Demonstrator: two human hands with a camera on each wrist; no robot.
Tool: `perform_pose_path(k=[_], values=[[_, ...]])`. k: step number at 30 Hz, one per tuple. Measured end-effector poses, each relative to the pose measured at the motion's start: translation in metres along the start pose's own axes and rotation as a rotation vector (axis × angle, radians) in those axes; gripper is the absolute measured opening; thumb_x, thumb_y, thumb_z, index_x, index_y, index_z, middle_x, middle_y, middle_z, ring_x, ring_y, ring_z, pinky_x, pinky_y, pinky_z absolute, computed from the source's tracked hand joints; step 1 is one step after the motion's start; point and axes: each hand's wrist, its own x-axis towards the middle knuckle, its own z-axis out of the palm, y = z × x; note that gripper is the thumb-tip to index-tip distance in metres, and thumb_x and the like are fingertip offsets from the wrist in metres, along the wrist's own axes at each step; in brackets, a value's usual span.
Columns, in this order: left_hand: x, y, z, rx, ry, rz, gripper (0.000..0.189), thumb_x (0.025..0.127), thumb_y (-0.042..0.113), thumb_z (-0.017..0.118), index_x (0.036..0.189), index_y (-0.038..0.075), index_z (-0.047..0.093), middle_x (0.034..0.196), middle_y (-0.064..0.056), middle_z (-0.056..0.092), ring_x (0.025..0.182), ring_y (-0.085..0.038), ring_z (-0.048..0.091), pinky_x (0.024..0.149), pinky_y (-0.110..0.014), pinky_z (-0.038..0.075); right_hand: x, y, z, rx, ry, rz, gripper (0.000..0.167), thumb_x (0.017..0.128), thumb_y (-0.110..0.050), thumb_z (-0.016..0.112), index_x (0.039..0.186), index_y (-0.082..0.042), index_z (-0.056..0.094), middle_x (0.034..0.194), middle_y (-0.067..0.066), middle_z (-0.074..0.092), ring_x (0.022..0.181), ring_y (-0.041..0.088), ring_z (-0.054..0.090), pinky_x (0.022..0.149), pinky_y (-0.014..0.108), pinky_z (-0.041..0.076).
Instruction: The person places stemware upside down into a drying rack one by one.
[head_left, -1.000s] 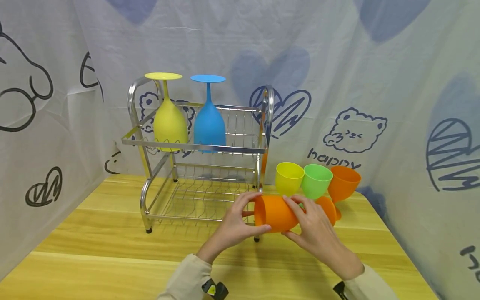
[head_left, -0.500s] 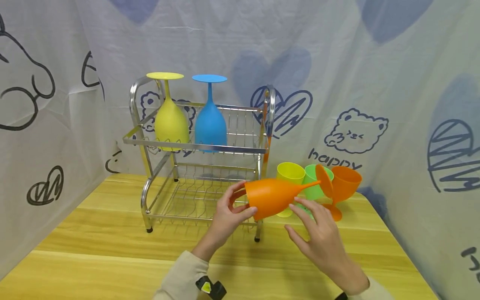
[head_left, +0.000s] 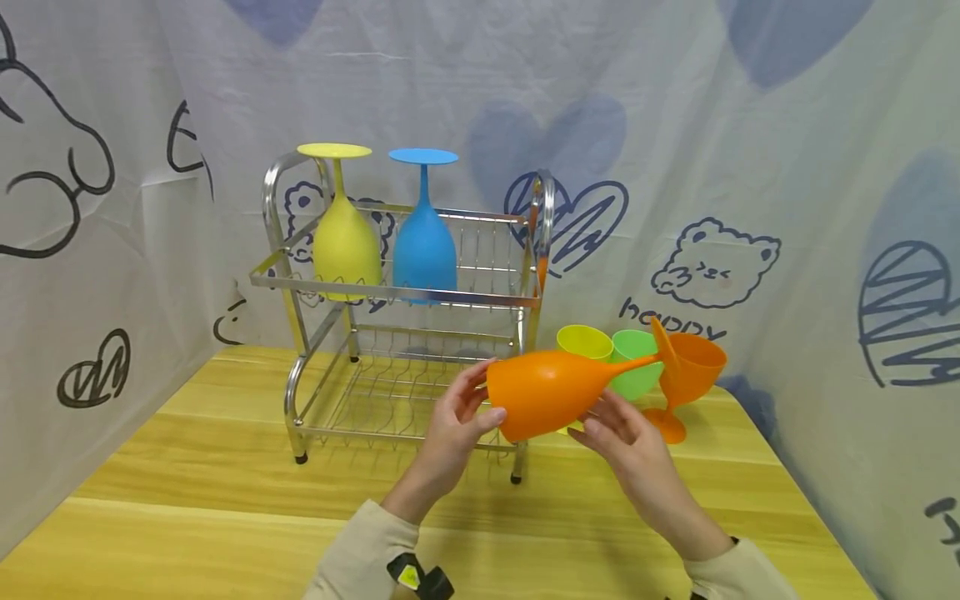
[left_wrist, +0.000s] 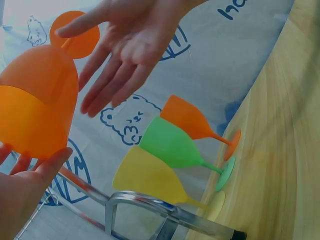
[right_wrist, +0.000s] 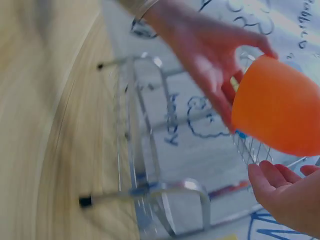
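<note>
The left grip pinches an orange glass sideways above the desk; the right grip, fingers apart, holds nothing. Beyond, three upright glasses remain unracked; a yellow glass and a blue glass already stand inverted on the rack.

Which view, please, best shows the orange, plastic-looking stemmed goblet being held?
The head view: the orange goblet shows bowl, stem and foot there. The left wrist view crops its bowl, and the right hand overlaps its foot; the right wrist view shows only part of its bowl.
</note>
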Motion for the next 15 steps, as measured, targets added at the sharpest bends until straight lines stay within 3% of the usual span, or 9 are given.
perform_pose_path(k=[6,15], values=[[-0.0003,-0.0022,0.0031,-0.004,-0.038,0.0,0.071,0.083,0.015,0.066,0.144,-0.002,0.034,0.141,-0.019,0.039,0.12,-0.027,0.046,0.095,-0.034,0.049,0.004,-0.0044,0.0046,0.185,-0.031,0.013,0.058,0.099,-0.011,0.054,0.148,0.0,0.023,0.14,0.012,0.043,0.122,0.019,0.051,0.1,0.038,0.046],[-0.0006,-0.0056,0.0014,0.033,-0.065,0.006,0.071,0.084,0.016,0.068,0.144,-0.002,0.035,0.141,-0.019,0.039,0.123,-0.028,0.045,0.093,-0.034,0.05,0.0046,0.0011,0.0033,0.218,-0.028,0.016,0.049,0.099,-0.009,0.055,0.14,0.0,0.031,0.132,0.008,0.049,0.118,0.019,0.053,0.098,0.034,0.047]])
